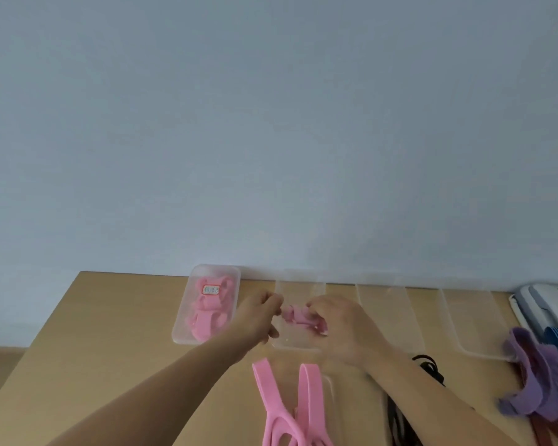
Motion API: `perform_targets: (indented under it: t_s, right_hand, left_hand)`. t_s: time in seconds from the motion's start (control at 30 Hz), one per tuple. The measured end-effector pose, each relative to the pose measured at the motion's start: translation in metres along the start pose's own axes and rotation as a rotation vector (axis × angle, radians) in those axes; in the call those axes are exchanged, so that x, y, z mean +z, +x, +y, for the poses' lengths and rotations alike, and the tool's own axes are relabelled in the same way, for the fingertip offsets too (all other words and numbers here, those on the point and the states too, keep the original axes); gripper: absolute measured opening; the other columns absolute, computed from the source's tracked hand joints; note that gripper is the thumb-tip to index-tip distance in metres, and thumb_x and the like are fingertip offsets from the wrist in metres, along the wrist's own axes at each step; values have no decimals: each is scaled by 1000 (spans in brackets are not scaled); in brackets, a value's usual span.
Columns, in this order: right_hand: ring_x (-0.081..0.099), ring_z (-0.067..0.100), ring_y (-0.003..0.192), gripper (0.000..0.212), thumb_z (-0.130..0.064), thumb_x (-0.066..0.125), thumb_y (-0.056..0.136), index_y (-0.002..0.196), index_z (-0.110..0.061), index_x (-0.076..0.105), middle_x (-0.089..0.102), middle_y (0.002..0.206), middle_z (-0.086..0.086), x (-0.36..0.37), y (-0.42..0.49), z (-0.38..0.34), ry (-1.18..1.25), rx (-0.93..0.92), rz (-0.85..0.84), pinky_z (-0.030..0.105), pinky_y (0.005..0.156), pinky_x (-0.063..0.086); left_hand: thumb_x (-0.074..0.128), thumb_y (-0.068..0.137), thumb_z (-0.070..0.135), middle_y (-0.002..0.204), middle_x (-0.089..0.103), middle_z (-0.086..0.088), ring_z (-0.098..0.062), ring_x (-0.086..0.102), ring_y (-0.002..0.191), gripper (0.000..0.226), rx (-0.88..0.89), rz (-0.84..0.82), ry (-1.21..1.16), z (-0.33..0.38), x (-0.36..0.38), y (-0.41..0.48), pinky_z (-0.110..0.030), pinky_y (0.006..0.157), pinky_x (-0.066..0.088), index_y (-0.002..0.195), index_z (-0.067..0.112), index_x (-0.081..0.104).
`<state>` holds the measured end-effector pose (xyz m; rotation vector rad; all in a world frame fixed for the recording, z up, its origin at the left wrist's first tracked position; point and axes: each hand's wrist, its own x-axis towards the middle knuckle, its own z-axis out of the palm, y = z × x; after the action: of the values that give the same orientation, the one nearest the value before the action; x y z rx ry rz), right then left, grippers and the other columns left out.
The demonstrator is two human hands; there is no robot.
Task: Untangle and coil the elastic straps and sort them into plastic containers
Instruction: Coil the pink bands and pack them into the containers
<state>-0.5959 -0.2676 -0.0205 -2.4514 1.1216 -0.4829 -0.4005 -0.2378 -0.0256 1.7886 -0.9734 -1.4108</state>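
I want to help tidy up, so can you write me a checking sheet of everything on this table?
Surface: wooden table.
Job's things: labelled container of pink straps; three empty clear containers; loose pink straps, purple straps, black straps.
Clutter: grey-white machine at the right edge.
Grippers: left hand and right hand both pinch a small pink coil.
Cables: nothing seen.
Surroundings: pale wall behind the table.

Both bare forearms reach forward, left hand (260, 313) and right hand (337, 323) nearly meeting, fingers curled, pinching.
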Motion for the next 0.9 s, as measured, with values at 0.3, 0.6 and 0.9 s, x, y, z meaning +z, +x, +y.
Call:
perform_targets:
  t_s: [0.3, 0.6, 0.9]
  right_hand:
    - [55, 20, 100, 14, -27, 59, 88, 96, -16, 65, 65, 100, -1, 40, 70, 65, -145, -16, -91, 28, 74, 43]
    - [65, 27, 64, 32, -3, 87, 41, 65, -12, 67, 62, 66, 6, 55, 85, 65, -384, -164, -190, 29, 53, 51]
    - [59, 25, 62, 35, -11, 93, 40, 65, -20, 69, 59, 67, 2, 56, 83, 62, -527, -49, -100, 34, 54, 49]
  left_hand:
    - [47, 93, 26, 125, 60, -10, -25, 59, 106, 61, 65, 125, 684, -27, 15, 59, -34, 86, 48, 151, 25, 30]
    - [47, 84, 16, 85, 67, -1, -21, 64, 81, 58, 106, 117, 622, -28, 24, 68, -34, 72, 53, 141, 19, 42]
    - [48, 84, 17, 71, 65, 2, -15, 65, 68, 53, 111, 141, 603, -28, 23, 69, -38, 68, 55, 137, 15, 43]
